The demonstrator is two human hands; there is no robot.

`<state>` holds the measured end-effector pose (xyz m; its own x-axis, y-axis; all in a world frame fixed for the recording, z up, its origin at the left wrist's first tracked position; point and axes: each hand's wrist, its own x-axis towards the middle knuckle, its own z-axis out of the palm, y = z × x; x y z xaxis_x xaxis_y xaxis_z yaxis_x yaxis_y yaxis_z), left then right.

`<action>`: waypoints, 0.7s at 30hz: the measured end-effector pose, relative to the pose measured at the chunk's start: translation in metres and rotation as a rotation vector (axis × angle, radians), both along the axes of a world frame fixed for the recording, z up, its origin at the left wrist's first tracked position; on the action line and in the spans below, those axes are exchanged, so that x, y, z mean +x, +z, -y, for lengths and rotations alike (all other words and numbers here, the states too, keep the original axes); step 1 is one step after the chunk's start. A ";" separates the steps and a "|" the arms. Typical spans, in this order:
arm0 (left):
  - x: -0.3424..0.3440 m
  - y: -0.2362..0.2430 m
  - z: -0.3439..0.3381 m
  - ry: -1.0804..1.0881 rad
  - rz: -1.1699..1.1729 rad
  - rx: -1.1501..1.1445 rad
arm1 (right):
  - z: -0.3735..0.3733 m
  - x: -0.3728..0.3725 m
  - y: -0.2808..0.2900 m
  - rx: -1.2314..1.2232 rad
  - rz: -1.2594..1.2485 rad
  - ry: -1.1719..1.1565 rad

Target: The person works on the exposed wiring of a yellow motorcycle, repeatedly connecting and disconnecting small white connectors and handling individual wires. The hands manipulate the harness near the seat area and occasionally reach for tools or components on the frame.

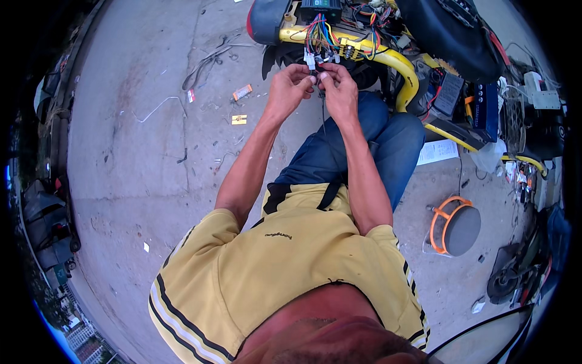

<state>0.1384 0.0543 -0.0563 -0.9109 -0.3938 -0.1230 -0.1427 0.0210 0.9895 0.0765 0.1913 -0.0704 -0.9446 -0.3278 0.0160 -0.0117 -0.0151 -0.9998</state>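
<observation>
Wires (pixel 319 37), top centre of frame, hanging over yellow tube (pixel 402 64). My left hand (pixel 292 91) and right hand (pixel 339 91) close together, both pinching thin wire ends. Tangled colours could make me mispair them; hard tug might loosen white plug (pixel 310 61).

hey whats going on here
A person in a yellow shirt is handling wiring on a vehicle with a yellow frame tube. The left hand and right hand are close together, fingertips at the lower end of multicoloured wires, by a white connector. Exactly what each holds is too small to tell. An orange-framed stool stands to the right.
</observation>
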 end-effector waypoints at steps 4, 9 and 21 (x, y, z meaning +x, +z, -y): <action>0.003 0.002 0.004 0.008 0.001 -0.063 | -0.004 0.006 0.007 0.193 -0.231 -0.078; 0.006 0.010 0.016 0.076 -0.038 -0.143 | -0.011 0.018 0.027 0.308 -0.376 -0.152; -0.008 0.069 0.027 0.202 -0.431 -0.330 | 0.006 0.024 0.094 0.182 -0.722 -0.175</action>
